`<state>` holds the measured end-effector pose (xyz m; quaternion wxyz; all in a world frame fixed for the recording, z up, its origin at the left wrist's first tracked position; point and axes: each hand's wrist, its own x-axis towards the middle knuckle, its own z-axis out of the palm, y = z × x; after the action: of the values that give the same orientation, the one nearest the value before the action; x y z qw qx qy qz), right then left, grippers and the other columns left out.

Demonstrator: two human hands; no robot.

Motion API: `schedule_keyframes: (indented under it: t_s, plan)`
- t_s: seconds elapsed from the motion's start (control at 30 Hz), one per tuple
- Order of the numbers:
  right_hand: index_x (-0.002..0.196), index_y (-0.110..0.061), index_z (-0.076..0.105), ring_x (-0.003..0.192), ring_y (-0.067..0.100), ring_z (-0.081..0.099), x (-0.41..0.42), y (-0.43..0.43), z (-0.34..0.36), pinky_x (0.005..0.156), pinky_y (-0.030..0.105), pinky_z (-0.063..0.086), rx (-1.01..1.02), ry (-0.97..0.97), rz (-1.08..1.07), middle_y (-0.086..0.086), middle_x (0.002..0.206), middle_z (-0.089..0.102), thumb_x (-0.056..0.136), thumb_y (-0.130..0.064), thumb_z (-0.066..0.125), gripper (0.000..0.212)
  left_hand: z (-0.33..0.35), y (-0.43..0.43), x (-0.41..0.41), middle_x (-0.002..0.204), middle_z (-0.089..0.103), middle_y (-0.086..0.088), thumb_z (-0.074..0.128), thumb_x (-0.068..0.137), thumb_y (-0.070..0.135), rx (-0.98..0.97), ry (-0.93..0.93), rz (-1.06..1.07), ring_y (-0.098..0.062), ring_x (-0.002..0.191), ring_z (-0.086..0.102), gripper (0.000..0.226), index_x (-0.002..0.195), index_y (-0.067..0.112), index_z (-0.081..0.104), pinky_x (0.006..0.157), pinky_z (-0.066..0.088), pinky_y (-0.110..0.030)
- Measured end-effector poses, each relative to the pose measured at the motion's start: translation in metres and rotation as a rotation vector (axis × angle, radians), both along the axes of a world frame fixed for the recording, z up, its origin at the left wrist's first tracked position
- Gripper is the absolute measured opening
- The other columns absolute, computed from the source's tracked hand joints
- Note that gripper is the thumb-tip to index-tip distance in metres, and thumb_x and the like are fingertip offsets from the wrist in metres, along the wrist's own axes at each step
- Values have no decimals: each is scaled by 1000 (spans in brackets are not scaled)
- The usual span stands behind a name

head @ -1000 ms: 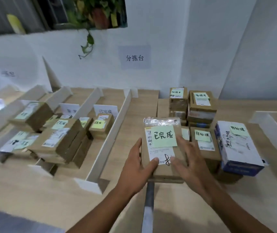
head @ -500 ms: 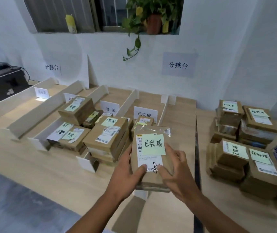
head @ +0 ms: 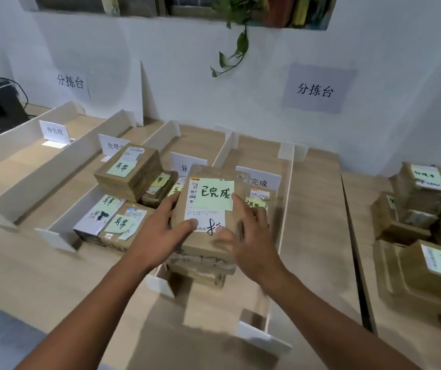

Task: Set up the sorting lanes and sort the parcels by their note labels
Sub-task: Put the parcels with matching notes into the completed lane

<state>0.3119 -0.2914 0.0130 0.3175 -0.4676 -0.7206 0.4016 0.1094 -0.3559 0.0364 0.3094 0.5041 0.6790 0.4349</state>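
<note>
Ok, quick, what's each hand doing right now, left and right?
Left hand: holds the parcel with the green note, thumb on top.
Right hand: holds the same parcel at its right edge, thumb on top; slightly blurred.

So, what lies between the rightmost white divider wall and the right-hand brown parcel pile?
Head view: only bare wooden tabletop, crossed by a dark seam, separates the white divider wall from the brown parcel pile.

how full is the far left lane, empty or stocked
Empty as far as shown: the far left lane shows bare wood floor and its sign card, no parcels.
</note>
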Motion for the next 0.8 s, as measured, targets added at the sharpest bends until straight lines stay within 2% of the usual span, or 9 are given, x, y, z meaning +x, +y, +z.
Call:
schedule_keyframes:
  t_s: [0.07, 0.17, 0.3, 0.33, 0.4, 0.5, 0.67, 0.73, 0.8]
  plan:
    - [148, -57, 24, 140, 17, 36, -16, 17, 0, 115, 40, 37, -10, -30, -2, -3, 151, 29, 74, -69, 56, 82, -3, 18, -18, 121, 56, 34, 70, 95, 29, -22, -4, 1, 13, 91, 64, 63, 150, 36, 41, 56, 54, -16]
    - [147, -60, 23, 145, 23, 33, -37, 36, -5, 115, 49, 39, -29, -44, 3, -3, 155, 27, 76, -71, 53, 78, -9, 38, -43, 119, 56, 36, 69, 95, 30, -60, 8, -12, 12, 90, 64, 62, 149, 39, 41, 56, 53, -14]
    - [147, -60, 23, 137, 19, 40, -51, 47, -20, 96, 21, 48, -56, -65, -26, -6, 145, 30, 76, -74, 53, 78, -25, 56, -63, 120, 59, 33, 71, 91, 37, -114, -21, -56, 6, 90, 67, 61, 145, 41, 43, 57, 54, -17]
    - [147, -59, 23, 136, 20, 41, -53, 47, -25, 95, 22, 49, -59, -83, -34, -5, 143, 32, 76, -74, 53, 79, -31, 59, -64, 121, 60, 31, 70, 89, 40, -131, -23, -74, 5, 91, 68, 60, 143, 42, 43, 56, 54, -18]
    - [148, -57, 25, 136, 20, 41, -55, 45, -33, 101, 40, 53, -66, -82, -45, -6, 139, 33, 77, -73, 54, 79, -44, 62, -66, 126, 63, 24, 69, 86, 45, -145, 4, -98, 0, 97, 68, 58, 139, 45, 43, 61, 56, -22]
    - [150, -52, 31, 133, 12, 41, -62, 39, -40, 105, 42, 51, -77, -19, -105, -10, 130, 33, 77, -70, 57, 79, -54, 69, -73, 128, 64, 19, 64, 75, 63, -144, 68, -127, -8, 106, 66, 72, 141, 45, 42, 81, 59, -38]
    - [150, -59, 26, 138, 11, 38, -62, 28, -28, 115, 42, 41, -82, -47, -131, -18, 135, 34, 86, -67, 54, 70, -43, 71, -80, 111, 53, 36, 64, 69, 64, -138, 56, -223, 3, 105, 59, 73, 137, 47, 41, 73, 49, -18]
    - [152, -57, 23, 142, 10, 35, -54, 23, -21, 117, 41, 36, -44, -118, -169, -19, 147, 33, 93, -65, 49, 65, -36, 72, -82, 123, 48, 35, 71, 82, 54, -131, 60, -266, -1, 118, 52, 67, 140, 44, 38, 85, 46, -20]
    - [155, -53, 18, 140, 10, 36, -32, 10, -14, 114, 35, 35, 19, -231, -231, -10, 154, 32, 93, -72, 38, 68, -25, 75, -82, 149, 40, 15, 69, 91, 50, -80, 150, -234, -11, 135, 39, 74, 152, 30, 32, 105, 40, -36]
